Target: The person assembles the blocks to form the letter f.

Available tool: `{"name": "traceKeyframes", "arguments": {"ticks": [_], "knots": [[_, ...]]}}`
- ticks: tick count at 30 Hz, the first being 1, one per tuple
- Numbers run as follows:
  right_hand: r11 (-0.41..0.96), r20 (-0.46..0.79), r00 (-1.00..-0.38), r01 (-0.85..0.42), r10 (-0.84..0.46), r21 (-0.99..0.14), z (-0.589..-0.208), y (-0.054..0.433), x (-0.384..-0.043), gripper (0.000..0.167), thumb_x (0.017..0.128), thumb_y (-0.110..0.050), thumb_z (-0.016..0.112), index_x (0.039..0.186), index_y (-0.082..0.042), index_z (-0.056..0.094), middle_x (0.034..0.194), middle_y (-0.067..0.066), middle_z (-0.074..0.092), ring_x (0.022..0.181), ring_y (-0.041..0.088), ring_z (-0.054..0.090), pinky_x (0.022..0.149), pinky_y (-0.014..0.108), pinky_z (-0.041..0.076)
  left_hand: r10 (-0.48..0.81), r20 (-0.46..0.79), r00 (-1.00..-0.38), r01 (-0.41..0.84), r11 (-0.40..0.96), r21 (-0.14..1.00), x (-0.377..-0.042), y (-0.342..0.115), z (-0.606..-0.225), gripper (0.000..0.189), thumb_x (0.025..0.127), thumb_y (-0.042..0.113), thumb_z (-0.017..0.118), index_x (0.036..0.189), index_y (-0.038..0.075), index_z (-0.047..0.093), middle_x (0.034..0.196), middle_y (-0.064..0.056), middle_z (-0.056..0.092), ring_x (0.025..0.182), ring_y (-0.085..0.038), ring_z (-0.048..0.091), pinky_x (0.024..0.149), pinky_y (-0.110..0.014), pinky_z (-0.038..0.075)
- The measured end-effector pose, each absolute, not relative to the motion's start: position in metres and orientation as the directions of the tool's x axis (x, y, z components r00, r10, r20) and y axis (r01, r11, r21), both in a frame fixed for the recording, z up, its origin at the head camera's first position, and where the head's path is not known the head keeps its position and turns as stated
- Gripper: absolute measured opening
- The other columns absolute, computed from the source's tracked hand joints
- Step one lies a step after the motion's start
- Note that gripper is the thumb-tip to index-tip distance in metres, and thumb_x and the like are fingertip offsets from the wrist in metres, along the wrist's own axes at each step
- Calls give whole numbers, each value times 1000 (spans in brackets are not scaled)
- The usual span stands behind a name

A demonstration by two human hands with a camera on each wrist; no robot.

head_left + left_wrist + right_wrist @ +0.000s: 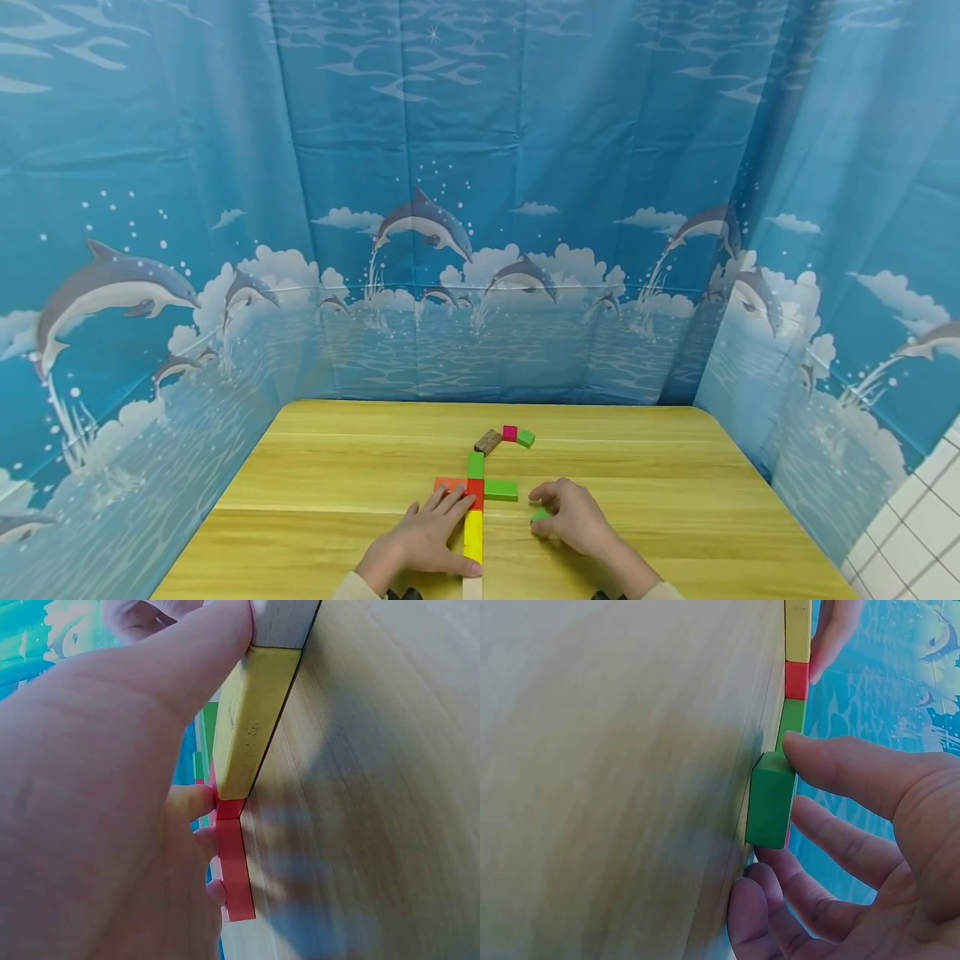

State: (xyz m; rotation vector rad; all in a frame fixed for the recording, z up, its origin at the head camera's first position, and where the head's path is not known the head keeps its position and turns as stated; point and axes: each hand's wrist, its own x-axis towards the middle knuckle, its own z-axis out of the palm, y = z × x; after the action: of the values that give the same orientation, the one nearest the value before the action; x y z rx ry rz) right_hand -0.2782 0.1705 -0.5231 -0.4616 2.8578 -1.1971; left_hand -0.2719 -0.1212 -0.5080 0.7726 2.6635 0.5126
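My left hand (431,533) lies spread over a row of blocks. Its thumb touches where the yellow block (473,533) meets a pale wooden block (472,588). The fingertips rest on the orange-red block (444,482) and the red block (476,493), as the left wrist view also shows along the orange-red block's side (236,870). Beyond the red block is a green block (476,465), and a longer green block (501,490) extends right. Off to the right, my right hand (576,518) holds a loose green block (771,801) between thumb and fingers, close over the table.
Farther back on the wooden table (337,450), a brown block (487,442), a magenta block (510,432) and a small green block (527,438) form a curve. A dolphin-print curtain (465,350) surrounds the table's back and sides. White tiles (922,508) show at lower right.
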Motion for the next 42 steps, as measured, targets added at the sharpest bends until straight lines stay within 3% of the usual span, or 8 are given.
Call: {"name": "traceKeyframes", "arguments": {"ticks": [12, 42], "knots": [[659, 84, -948, -274, -306, -700, -522, 174, -276, 37, 72, -16, 91, 104, -10, 76, 91, 1, 59, 81, 17, 55, 67, 30, 48, 561, -205, -802, 448, 792, 415, -274, -122, -509, 102, 81, 77, 63, 161, 25, 27, 167, -2, 18, 152, -34, 13, 109, -73, 21], [651, 66, -942, -277, -329, -706, -524, 177, -280, 37, 71, -11, 92, 104, -12, 75, 89, 0, 59, 80, 17, 55, 65, 28, 49, 559, -187, -808, 452, 791, 412, -272, -121, -508, 98, 83, 70, 68, 161, 25, 29, 167, -2, 19, 152, -34, 15, 108, -72, 24]]}}
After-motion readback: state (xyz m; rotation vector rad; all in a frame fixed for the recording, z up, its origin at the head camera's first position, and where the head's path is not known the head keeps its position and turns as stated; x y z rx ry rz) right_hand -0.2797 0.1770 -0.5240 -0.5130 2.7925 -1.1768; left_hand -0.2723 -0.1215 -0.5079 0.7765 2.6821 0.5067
